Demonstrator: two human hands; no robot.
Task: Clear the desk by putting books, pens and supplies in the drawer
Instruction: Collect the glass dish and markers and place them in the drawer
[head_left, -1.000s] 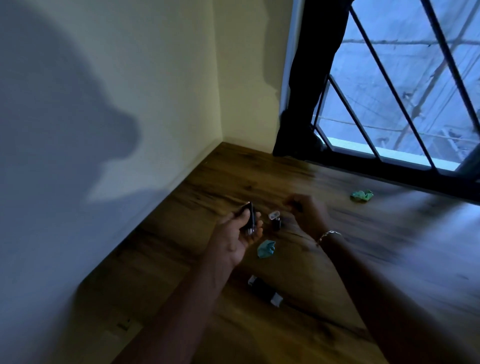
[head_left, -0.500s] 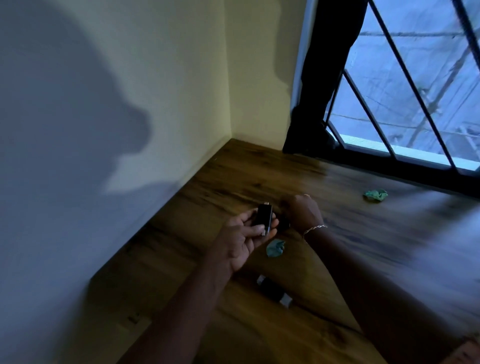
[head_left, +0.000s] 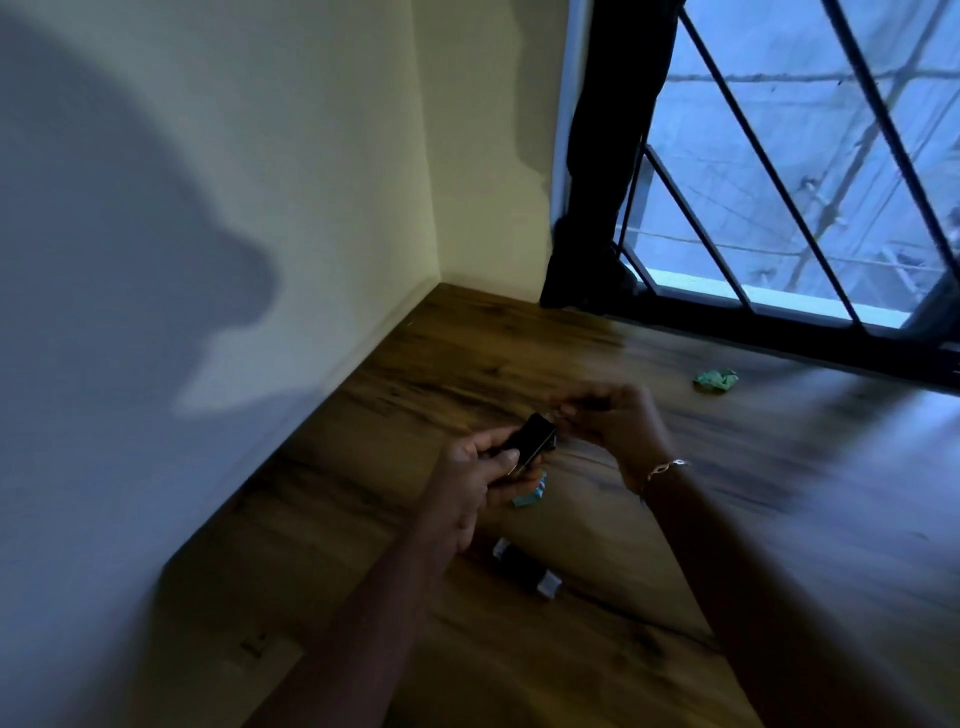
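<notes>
My left hand (head_left: 475, 470) grips a small flat black device (head_left: 532, 440) just above the wooden desk (head_left: 509, 353). My right hand (head_left: 615, 418), with a bracelet on its wrist, is blurred; its curled fingers pinch a small pale piece at the device's far end. Partly under my left hand lies a crumpled teal paper (head_left: 531, 494). A dark cylinder with white ends (head_left: 524, 569) lies on the desk nearer to me, between my forearms.
A second crumpled green paper (head_left: 717, 379) lies at the back right near the barred window (head_left: 779, 208). A dark curtain (head_left: 605, 156) hangs in the corner. A pale wall (head_left: 208, 260) bounds the desk's left side.
My right hand went down onto a small capped piece on the desk, then rose to the device's tip. My left hand tilted the black device. The view shifted a little.
</notes>
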